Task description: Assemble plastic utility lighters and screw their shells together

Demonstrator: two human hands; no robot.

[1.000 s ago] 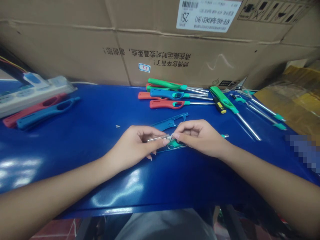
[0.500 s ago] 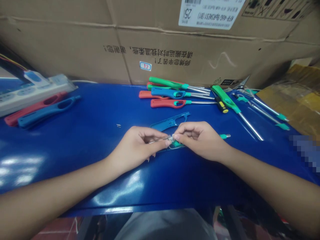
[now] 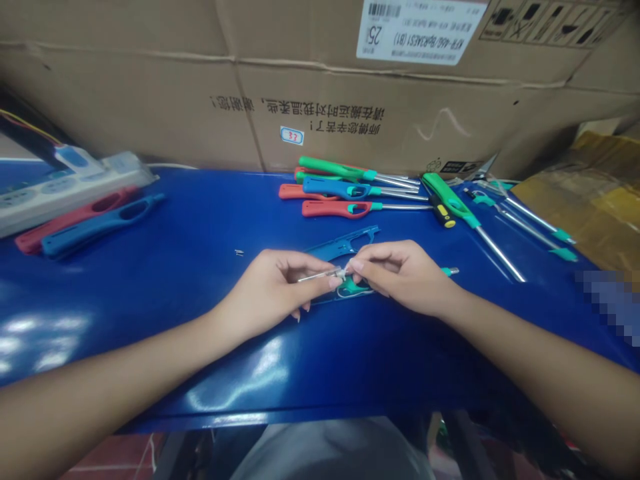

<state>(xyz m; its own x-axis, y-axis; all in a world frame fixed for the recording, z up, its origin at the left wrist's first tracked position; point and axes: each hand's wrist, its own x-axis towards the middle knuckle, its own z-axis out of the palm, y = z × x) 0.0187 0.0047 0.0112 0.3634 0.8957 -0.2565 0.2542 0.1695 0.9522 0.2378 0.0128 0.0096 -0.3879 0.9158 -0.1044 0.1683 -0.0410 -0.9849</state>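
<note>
Both my hands meet over the middle of the blue table [image 3: 165, 267]. My left hand [image 3: 273, 291] pinches a thin clear tube [image 3: 320, 275] between thumb and forefinger. My right hand [image 3: 400, 275] pinches a small part at the tube's right end, where the fingertips of both hands nearly touch. Under my hands lies an open blue lighter shell [image 3: 340, 245] with a teal trigger piece [image 3: 353, 288] and a metal nozzle tip [image 3: 450, 271] poking out to the right.
Several assembled long-nozzle lighters [image 3: 350, 190] in green, blue and red lie at the back, with a green one [image 3: 453, 203] and bare nozzle tubes [image 3: 525, 223] to the right. Red and blue shells [image 3: 90, 217] and a white power strip [image 3: 65, 187] sit far left. A cardboard box [image 3: 320, 80] walls the back.
My hands stay almost where they were, with only small finger movements on the tube. The view has shifted slightly.
</note>
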